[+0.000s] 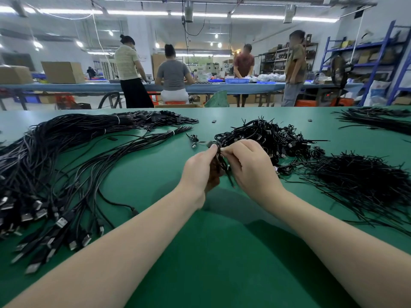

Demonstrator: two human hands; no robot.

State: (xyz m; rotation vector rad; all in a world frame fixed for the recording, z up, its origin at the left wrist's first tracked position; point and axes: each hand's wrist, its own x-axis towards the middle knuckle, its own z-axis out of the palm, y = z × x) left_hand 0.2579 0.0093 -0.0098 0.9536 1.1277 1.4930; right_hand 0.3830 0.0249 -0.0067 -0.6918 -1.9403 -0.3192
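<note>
the step in hand looks like binding. a short black cable [219,160], wound into a small coil, is held up just in front of the heap of finished coils [266,136], above the green bench [200,252]. the left hand [200,172] has its grip closed round the coil, fingers curled behind it and the thumb pressed on top near a plug end. the right hand [249,165] is closed too, its fingertips pinching the top of the same coil right beside the left thumb. a thin black strand hangs down between the two hands, and i cannot tell whether it is a tie or the cable's own tail. i judge the next move calls for keeping the loops squeezed tight in the left grip while the right twists the strand round the middle, then dropping the coil onto the heap. loose ties [360,183] lie to the right of the heap, unwound cables [66,165] well off to its left.
</note>
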